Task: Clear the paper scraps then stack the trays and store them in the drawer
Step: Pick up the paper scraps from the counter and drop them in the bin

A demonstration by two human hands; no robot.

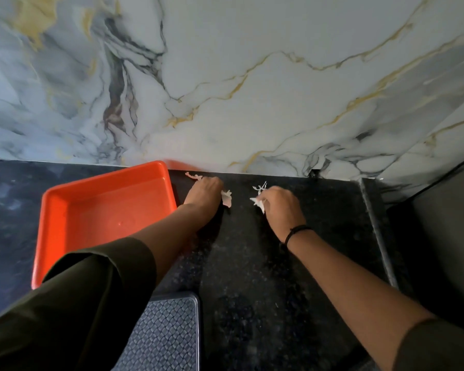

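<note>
No brand, label or writing can be read anywhere. The paper scraps (227,197) are small, torn and white, lying on the black speckled desk (252,277) at its far edge, close to the marble-patterned wall (252,89). The left hand (202,195) rests on the desk with a scrap at its fingers, but I cannot tell if they pinch it. The right hand (281,207) has its fingers closed on a white scrap (258,202). An orange tray (65,210) stands left of the hands, empty. A grey woven-pattern tray (169,333) lies near, partly under the left sleeve (65,303).
</note>
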